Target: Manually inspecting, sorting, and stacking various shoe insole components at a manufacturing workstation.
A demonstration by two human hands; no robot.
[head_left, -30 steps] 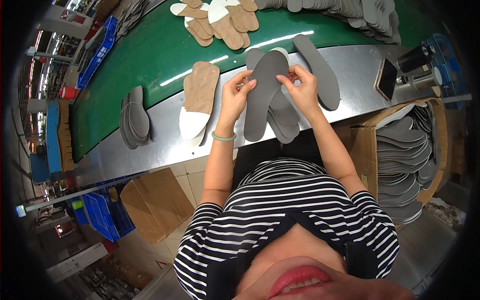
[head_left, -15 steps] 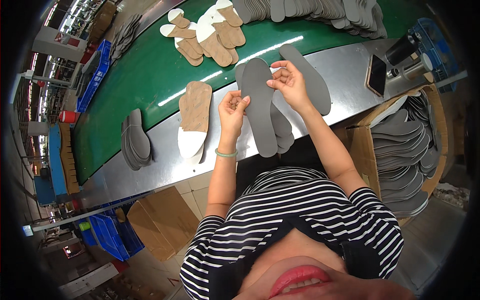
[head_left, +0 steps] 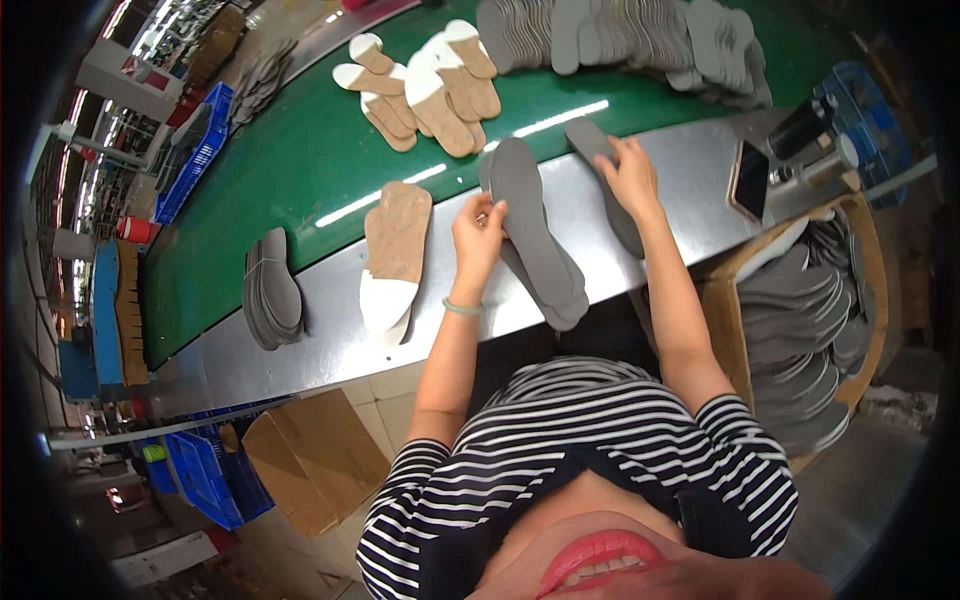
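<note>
Several grey insoles (head_left: 528,215) lie overlapped at the near edge of the metal table, their heels jutting over it. My left hand (head_left: 478,240) is closed at the left edge of this pile, thumb against the insole; its fingertips are partly hidden. To the right, my right hand (head_left: 631,178) grips the right edge of a separate grey insole (head_left: 592,148), covering part of it. Left of my left hand lie brown insoles with white ends (head_left: 397,235). A tied bundle of grey insoles (head_left: 270,290) sits farther left.
A green belt (head_left: 300,160) runs behind the metal ledge (head_left: 330,345). It carries brown-and-white insoles (head_left: 440,100) and long rows of grey insoles (head_left: 620,40). A phone (head_left: 749,180) lies at the right, above a cardboard box (head_left: 725,325) filled with grey insoles.
The grey insole held between both hands has come down onto the pile. My right hand has left it and moved right, onto the separate insole. My left hand stays by the pile.
</note>
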